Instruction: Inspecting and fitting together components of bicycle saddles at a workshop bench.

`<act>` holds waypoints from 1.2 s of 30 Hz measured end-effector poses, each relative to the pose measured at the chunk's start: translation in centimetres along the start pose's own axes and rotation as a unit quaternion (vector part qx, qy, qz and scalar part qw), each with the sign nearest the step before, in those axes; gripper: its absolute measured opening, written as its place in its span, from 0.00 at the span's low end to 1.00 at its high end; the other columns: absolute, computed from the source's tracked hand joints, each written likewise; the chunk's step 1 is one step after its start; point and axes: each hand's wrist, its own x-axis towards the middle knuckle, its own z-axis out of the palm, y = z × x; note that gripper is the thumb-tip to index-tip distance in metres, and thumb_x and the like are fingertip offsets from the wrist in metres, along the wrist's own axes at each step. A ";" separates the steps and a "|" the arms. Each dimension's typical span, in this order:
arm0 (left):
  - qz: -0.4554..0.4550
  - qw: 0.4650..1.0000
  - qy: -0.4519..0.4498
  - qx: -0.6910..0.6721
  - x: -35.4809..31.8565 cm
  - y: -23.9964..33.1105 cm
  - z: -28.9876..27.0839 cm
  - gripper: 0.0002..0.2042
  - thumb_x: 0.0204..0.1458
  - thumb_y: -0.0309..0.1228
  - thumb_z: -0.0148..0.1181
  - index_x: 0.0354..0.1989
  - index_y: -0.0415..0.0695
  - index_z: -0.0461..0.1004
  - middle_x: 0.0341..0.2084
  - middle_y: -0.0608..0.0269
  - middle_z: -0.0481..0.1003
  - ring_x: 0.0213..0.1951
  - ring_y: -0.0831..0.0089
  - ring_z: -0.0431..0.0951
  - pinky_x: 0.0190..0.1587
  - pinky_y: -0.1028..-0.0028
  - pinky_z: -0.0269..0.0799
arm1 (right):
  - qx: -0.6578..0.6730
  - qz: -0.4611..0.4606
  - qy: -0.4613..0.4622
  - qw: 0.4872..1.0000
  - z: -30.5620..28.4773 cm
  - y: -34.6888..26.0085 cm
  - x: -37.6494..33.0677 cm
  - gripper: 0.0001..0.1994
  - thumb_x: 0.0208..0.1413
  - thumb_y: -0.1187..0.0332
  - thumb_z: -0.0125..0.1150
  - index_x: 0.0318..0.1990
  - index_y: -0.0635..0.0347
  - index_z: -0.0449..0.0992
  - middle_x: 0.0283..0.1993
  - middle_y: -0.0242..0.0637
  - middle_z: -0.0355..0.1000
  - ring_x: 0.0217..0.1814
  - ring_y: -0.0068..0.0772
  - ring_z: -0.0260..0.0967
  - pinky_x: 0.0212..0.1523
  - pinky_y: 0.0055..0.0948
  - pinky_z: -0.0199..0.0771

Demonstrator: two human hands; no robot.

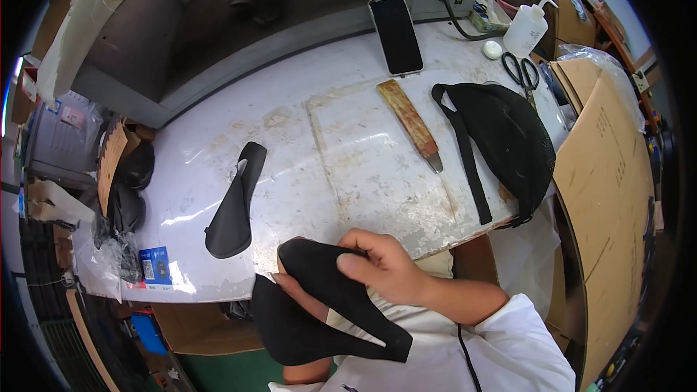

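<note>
A black, V-shaped piece that looks like a shoe upper [327, 265] is held up in front of my body, at the table's near edge. My right hand [385, 268] pinches its upper edge, thumb on the near face. My left hand [301, 297] comes from below, mostly hidden behind the piece; its fingers show through the opening and hold it. A similar black piece [236, 207] lies folded on its side on the table, beyond my left hand. Farther off to the right lies a knife [412, 123] with a worn, wrapped handle, its blade toward me.
Right of the knife lies a black mesh bag or cap [504, 145] with a strap. Behind are a phone [396, 35], scissors [523, 72] and a white squeeze bottle [526, 29]. Cardboard [606, 210] stands along the right, a grey metal housing [290, 22] along the back.
</note>
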 end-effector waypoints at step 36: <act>0.085 0.985 -0.147 0.010 -2.3 -1.2 -1.0 0.32 0.56 0.51 0.49 0.56 0.33 0.63 0.48 0.52 0.72 0.49 0.65 0.74 0.51 0.69 0.69 | -0.179 -0.014 -0.023 0.983 0.4 -2.1 0.6 0.13 0.67 0.63 0.53 0.33 0.62 0.72 0.28 0.21 0.66 0.32 0.09 0.58 0.31 0.15 0.60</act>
